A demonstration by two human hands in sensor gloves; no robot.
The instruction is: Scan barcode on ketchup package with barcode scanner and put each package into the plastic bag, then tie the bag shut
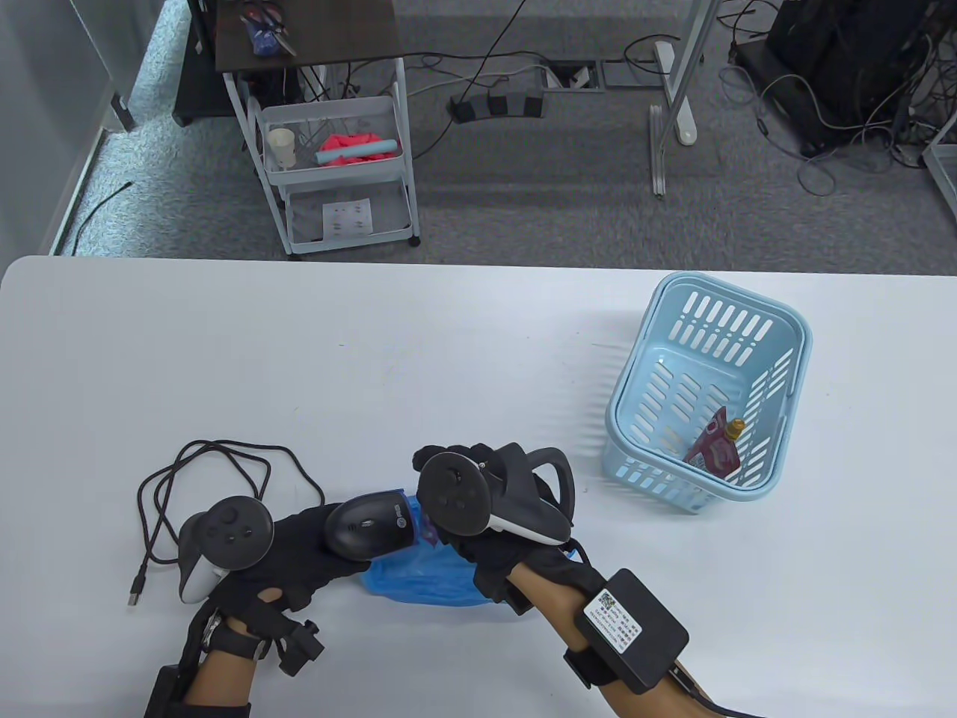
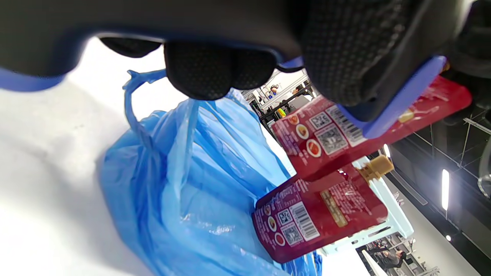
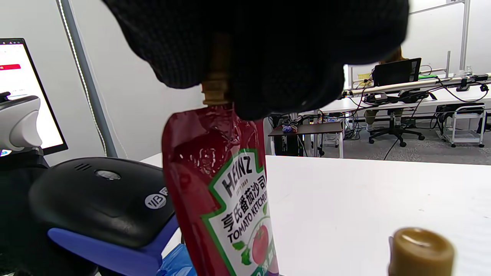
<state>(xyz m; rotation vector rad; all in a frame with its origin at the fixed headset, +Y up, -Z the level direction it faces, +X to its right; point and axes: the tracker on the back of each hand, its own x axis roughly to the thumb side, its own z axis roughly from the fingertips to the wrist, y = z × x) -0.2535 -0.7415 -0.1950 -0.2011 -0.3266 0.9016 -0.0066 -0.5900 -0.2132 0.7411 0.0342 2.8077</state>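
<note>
My left hand (image 1: 299, 542) grips the black barcode scanner (image 1: 366, 527), whose blue-edged nose (image 2: 399, 99) points at a red ketchup pouch (image 2: 326, 142). The barcode side of that pouch faces the scanner. My right hand (image 1: 448, 460) pinches this pouch (image 3: 226, 191) by its tan cap and holds it upright just beside the scanner (image 3: 103, 199). Below both hands the blue plastic bag (image 1: 426, 580) lies crumpled on the table. A second pouch (image 2: 318, 222) rests against the bag (image 2: 184, 184); whether it is inside, I cannot tell. Its cap (image 3: 420, 249) shows low in the right wrist view.
A light blue basket (image 1: 777, 329) stands at the right of the white table with one ketchup pouch (image 1: 714, 449) in it. The scanner's black cable (image 1: 202, 479) loops at the left, its USB plug (image 1: 134, 598) lying loose. A wire cart (image 1: 336, 172) stands beyond the far edge.
</note>
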